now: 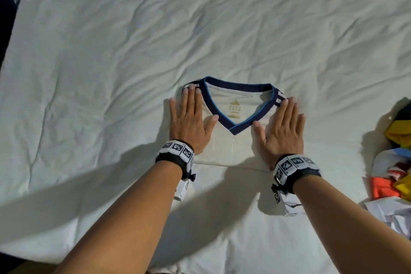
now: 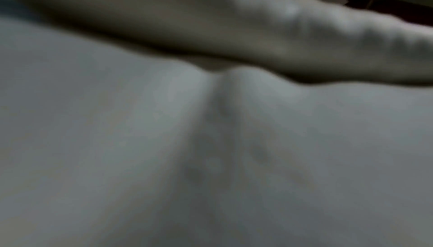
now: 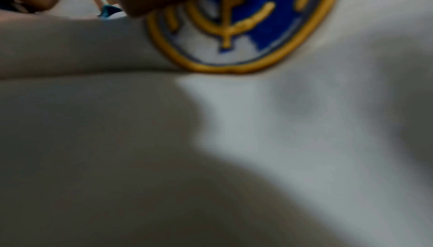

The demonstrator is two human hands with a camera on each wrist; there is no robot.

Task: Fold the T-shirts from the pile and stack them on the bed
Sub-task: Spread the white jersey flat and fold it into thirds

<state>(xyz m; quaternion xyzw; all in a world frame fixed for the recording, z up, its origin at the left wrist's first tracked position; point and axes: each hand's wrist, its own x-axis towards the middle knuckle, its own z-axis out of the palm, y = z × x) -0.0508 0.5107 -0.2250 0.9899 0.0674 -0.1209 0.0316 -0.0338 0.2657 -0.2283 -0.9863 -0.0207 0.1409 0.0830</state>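
A folded white T-shirt (image 1: 233, 151) with a navy V-neck collar (image 1: 235, 128) lies on the white bed (image 1: 111, 51) in the head view. My left hand (image 1: 189, 118) presses flat on its left side, fingers straight. My right hand (image 1: 282, 127) presses flat on its right side, fingers straight too. In the right wrist view a round gold and blue crest (image 3: 236, 34) on the white shirt (image 3: 257, 140) shows just under my palm. The left wrist view is blurred: my left hand (image 2: 234, 25) lies against white cloth (image 2: 211, 158).
A pile of unfolded T-shirts (image 1: 395, 162) in yellow, orange, blue, black and white sits at the right edge of the bed. The bed's left edge (image 1: 13, 35) borders a dark gap. Wrinkled bare sheet stretches beyond the shirt.
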